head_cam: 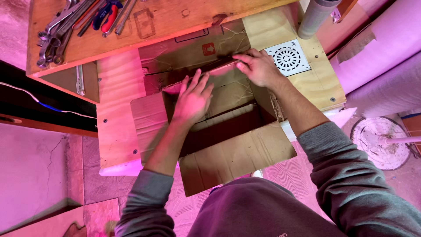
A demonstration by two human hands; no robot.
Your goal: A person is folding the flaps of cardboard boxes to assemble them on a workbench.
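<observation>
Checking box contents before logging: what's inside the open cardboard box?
Inside the cardboard box only a dark, shadowed cavity shows, with no item to make out. The left hand and right hand press the far flap down, covering the rest of the opening.

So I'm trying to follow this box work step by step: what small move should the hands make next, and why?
Probably press the far flap down flat. The left hand lies on it with fingers spread, the right hand pinches its far edge, and it sits half folded over the cardboard box, whose near flap hangs open toward the person.
</observation>
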